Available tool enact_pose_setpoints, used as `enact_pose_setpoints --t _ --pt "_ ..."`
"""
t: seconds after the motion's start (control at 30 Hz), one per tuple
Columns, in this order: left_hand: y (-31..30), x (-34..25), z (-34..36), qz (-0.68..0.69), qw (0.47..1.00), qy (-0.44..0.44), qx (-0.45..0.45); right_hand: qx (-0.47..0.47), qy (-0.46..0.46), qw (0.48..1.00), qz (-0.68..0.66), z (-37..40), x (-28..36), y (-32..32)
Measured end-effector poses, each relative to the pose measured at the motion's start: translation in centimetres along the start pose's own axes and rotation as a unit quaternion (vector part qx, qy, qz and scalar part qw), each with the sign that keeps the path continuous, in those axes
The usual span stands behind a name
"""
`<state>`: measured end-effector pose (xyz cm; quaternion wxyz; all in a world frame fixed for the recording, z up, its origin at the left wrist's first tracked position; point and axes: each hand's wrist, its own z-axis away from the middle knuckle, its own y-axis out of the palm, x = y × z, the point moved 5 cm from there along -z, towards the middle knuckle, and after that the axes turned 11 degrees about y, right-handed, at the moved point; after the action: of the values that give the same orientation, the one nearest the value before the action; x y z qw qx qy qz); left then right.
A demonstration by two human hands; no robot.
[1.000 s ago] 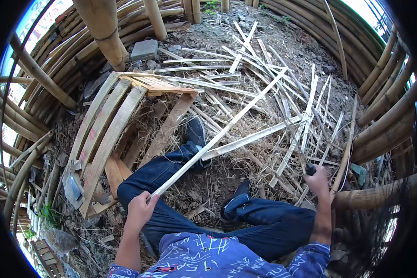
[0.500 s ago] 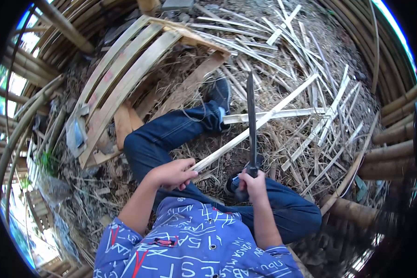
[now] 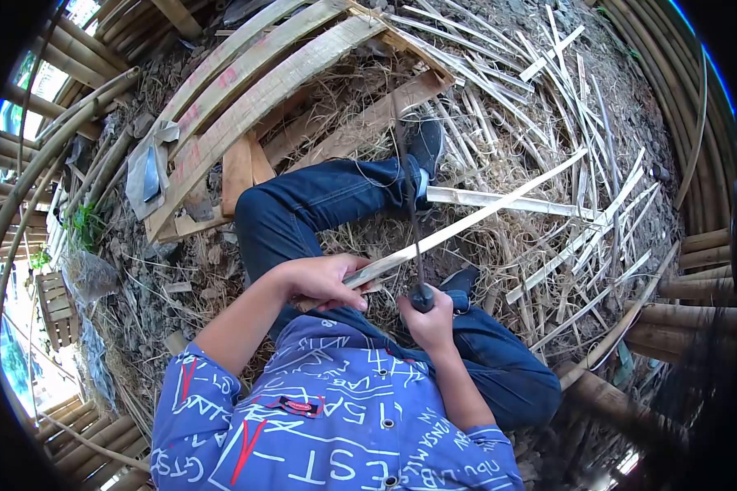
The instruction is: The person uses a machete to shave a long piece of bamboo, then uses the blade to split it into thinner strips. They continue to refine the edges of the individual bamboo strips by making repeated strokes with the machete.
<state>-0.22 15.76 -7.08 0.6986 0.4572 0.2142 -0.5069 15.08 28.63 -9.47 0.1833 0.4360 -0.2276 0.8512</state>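
A long pale bamboo strip (image 3: 467, 218) runs up and right from my left hand (image 3: 323, 282), whose fingers are wrapped round its lower end. My right hand (image 3: 430, 317) is closed on the dark handle of a knife. The long dark blade (image 3: 407, 172) points upward and crosses the strip, its edge at or very near the strip's side. Beyond the blade, another pale strip (image 3: 512, 201) lies on the ground near my shoe.
A slatted wooden crate (image 3: 246, 110) lies tilted at the upper left. Many cut strips and curly shavings (image 3: 508, 245) cover the ground ahead and to the right. Bamboo poles (image 3: 688, 326) line the right side. A clear plastic bag (image 3: 90, 274) is at the left.
The knife has moved left and its blade now leans left across the strip, nearer my left hand. The view has shifted, so the crate and ground appear further right.
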Motion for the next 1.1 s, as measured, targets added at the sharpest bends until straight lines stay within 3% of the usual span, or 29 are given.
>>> enact_pose_setpoints --t 0.1,0.2,0.37,0.43,0.57,0.63,0.7,0.97,1.03,1.1 --pt "0.8 -0.2 0.3 0.019 0.999 0.023 0.041 -0.022 -0.071 0.997 0.036 0.5 1.7 1.0" --pt "1.4 -1.2 1.6 0.002 0.993 0.045 0.105 -0.011 -0.082 0.996 0.026 0.8 1.8 1.8" --pt "1.2 -0.7 3.1 0.009 0.994 0.023 0.103 -0.009 -0.082 0.996 0.037 0.9 1.8 2.0" --pt "0.8 0.1 3.2 0.057 0.997 -0.041 0.040 -0.013 -0.076 0.996 0.040 0.9 1.7 1.9" --pt "1.0 -0.4 3.3 0.099 0.994 -0.052 0.012 -0.021 -0.061 0.997 0.037 0.8 1.3 1.6" --pt "0.8 -0.3 3.1 0.154 0.987 -0.003 0.053 -0.017 -0.057 0.998 0.027 0.9 1.2 1.4" --pt "1.1 -0.8 3.3 0.170 0.985 0.007 0.035 -0.031 -0.060 0.997 0.022 1.0 1.4 0.8" --pt "2.3 -3.2 4.9 0.119 0.989 0.039 0.077 -0.072 -0.106 0.991 0.023 1.9 2.3 -1.3" --pt "1.9 -3.9 5.2 0.057 0.998 0.041 0.006 -0.083 -0.102 0.990 0.041 2.0 2.5 -2.0" --pt "1.3 -2.7 4.0 0.039 0.998 0.058 0.002 -0.065 -0.084 0.994 0.017 1.7 2.2 -2.1"
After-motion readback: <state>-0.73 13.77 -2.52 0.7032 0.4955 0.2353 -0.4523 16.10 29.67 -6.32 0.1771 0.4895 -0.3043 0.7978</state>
